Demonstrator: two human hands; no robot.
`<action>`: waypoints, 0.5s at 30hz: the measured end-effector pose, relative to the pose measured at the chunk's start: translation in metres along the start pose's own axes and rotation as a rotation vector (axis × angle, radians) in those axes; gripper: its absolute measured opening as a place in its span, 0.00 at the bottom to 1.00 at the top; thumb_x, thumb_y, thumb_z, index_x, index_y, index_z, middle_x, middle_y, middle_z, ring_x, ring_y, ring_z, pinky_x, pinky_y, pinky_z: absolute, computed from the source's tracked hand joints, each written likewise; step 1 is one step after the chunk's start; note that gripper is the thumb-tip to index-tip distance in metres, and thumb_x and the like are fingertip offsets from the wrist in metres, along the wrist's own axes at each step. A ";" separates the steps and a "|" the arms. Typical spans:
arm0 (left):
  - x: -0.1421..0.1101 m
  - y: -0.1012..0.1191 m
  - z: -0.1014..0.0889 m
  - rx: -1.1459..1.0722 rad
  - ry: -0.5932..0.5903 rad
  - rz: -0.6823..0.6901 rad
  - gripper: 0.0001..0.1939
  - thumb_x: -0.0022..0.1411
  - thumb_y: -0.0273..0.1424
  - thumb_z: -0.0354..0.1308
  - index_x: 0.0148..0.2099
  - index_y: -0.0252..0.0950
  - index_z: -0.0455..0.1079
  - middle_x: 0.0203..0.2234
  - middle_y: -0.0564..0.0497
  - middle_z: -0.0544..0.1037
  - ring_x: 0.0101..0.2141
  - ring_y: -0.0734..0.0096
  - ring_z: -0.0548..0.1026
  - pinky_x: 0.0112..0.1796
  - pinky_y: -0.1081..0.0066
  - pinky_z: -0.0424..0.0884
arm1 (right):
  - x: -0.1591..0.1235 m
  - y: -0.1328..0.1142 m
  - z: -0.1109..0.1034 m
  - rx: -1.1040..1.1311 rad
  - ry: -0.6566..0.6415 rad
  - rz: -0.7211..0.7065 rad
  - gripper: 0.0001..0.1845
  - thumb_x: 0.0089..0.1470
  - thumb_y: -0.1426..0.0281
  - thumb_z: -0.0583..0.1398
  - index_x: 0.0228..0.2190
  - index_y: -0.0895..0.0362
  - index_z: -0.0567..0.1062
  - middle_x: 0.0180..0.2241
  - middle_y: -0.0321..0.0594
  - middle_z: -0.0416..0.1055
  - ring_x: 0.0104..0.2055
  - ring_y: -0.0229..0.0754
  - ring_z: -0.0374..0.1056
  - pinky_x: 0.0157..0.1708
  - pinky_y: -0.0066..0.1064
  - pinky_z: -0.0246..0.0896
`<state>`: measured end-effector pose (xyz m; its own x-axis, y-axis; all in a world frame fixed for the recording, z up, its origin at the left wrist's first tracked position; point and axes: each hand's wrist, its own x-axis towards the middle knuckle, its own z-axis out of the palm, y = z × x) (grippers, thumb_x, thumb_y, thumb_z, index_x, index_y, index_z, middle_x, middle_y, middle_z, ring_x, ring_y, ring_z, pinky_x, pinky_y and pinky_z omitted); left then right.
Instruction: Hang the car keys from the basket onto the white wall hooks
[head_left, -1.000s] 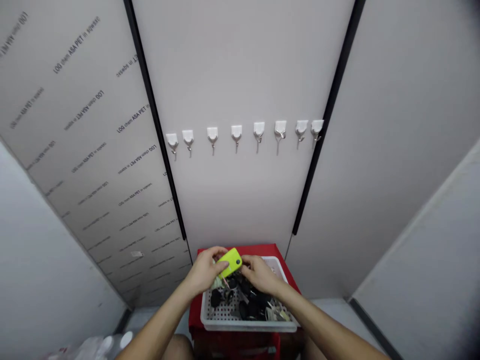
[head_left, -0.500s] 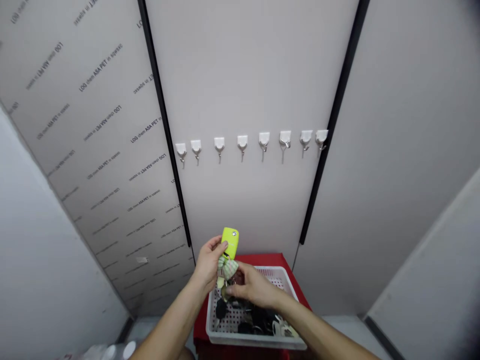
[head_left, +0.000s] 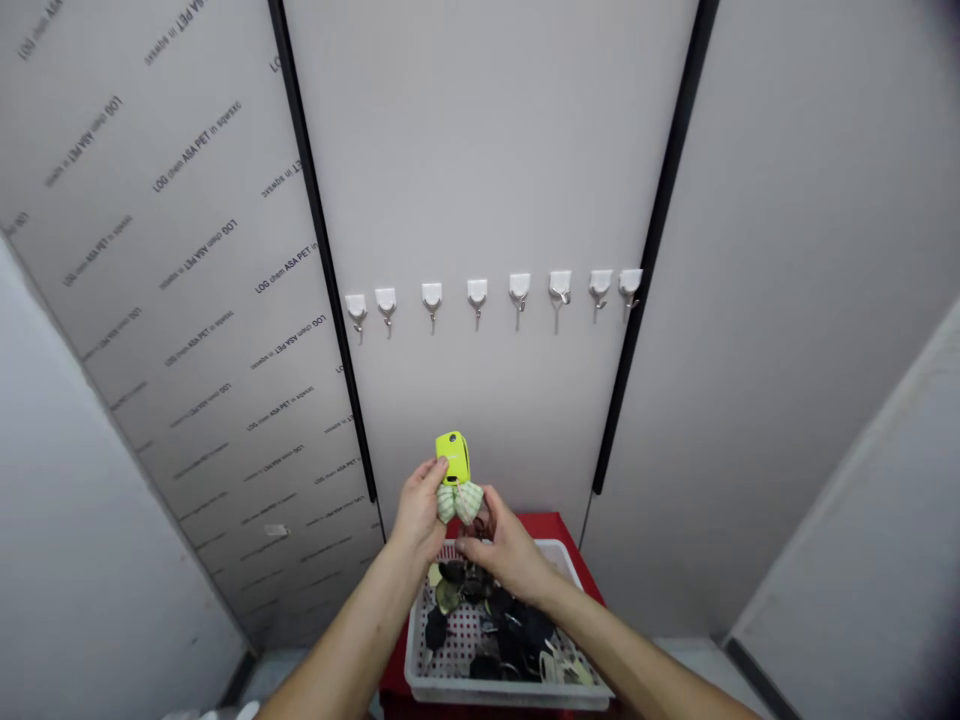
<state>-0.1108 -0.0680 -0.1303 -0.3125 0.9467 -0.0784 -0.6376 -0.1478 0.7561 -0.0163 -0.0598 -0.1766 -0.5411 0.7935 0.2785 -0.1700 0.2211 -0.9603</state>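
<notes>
A white perforated basket (head_left: 510, 692) contains many keys (head_left: 517, 635), mostly black. Above its far left part, the left hand (head_left: 417, 510) pinches a bright yellow key fob (head_left: 451, 460) with a pale green, patterned bow (head_left: 468, 502). The right hand (head_left: 511, 550) is half closed beside; its grip, one cannot tell.

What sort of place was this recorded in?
Probably a small indoor booth or partitioned nook: grey panels rise close on several sides, white hooks line the middle one, and a white basket of what look like keys sits on a red cover.
</notes>
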 end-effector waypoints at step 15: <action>0.011 0.009 -0.050 0.484 0.153 0.219 0.15 0.37 0.25 0.56 0.33 0.32 0.62 0.27 0.49 0.69 0.28 0.73 0.67 0.31 0.73 0.62 | 0.014 -0.045 -0.029 -0.150 -0.177 0.210 0.09 0.36 0.73 0.55 0.27 0.60 0.66 0.19 0.30 0.61 0.19 0.26 0.52 0.20 0.20 0.46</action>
<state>-0.1553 -0.0732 -0.1569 -0.5230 0.8510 0.0480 -0.1613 -0.1542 0.9748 0.0072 -0.0422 -0.1301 -0.6886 0.7228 0.0592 0.0768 0.1539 -0.9851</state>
